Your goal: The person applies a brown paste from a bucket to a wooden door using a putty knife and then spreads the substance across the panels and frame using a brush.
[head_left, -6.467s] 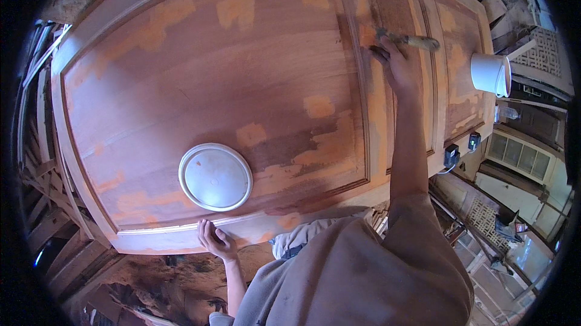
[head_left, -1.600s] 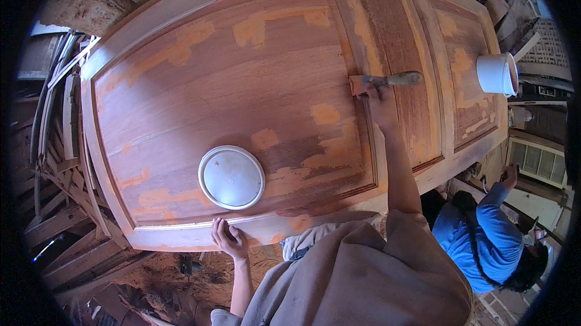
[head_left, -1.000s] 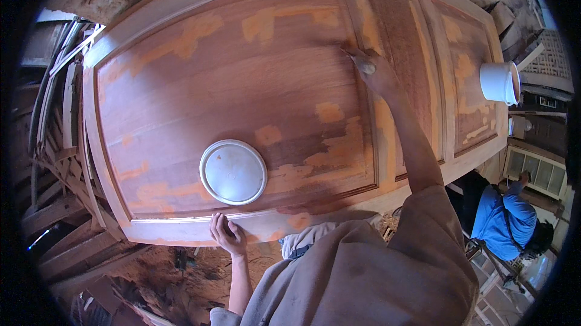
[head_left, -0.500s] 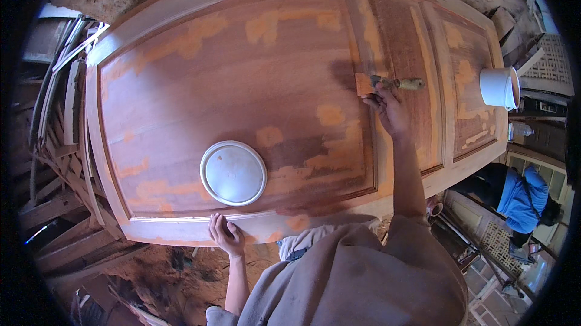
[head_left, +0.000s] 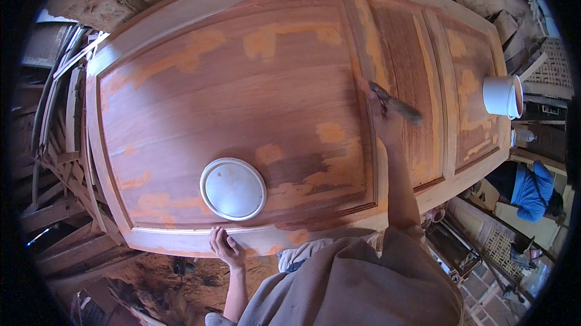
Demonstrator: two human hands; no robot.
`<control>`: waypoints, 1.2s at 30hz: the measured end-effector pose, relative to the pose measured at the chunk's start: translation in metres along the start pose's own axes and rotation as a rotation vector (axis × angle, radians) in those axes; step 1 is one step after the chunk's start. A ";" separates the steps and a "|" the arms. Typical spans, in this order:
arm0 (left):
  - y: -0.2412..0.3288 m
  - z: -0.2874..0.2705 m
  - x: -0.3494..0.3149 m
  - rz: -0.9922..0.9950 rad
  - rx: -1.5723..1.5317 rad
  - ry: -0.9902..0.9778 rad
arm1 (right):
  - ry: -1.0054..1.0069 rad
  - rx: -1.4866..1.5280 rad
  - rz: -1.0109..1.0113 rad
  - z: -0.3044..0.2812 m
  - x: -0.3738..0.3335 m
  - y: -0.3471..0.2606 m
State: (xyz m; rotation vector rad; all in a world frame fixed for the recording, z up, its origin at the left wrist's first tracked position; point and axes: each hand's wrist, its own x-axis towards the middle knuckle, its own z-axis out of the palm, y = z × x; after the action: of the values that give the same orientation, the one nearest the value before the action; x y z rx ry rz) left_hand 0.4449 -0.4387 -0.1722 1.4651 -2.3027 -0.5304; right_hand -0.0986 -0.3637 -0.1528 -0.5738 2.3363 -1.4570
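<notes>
Jutting rightward from the right hand's fingers (head_left: 377,106), the scraper's handle (head_left: 404,109).

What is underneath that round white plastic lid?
The round white plastic lid lies on the large reddish-brown wooden panel, with irregular orange patches showing beside it. The surface directly beneath is covered, so I can't tell whether orange continues there.

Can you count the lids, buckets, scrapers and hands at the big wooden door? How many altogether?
Lids: 1, the round white lid
Buckets: 1, the white bucket
Scrapers: 1, the blurry scraper
Hands: 2, the left hand and the right hand
Total: 5
</notes>
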 end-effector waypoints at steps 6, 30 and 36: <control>0.000 0.001 -0.006 -0.045 -0.003 0.015 | -0.011 -0.143 -0.182 0.018 0.009 -0.015; -0.004 0.001 0.004 -0.011 -0.051 0.002 | -0.284 0.594 0.133 0.038 -0.048 -0.057; -0.011 0.004 -0.011 -0.067 -0.144 0.009 | -0.224 0.219 0.228 0.046 -0.039 -0.043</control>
State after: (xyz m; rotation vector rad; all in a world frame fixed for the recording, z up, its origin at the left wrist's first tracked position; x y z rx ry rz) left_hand 0.4560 -0.4330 -0.1822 1.4762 -2.1661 -0.6922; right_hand -0.0360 -0.3972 -0.1311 -0.3762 1.9679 -1.4367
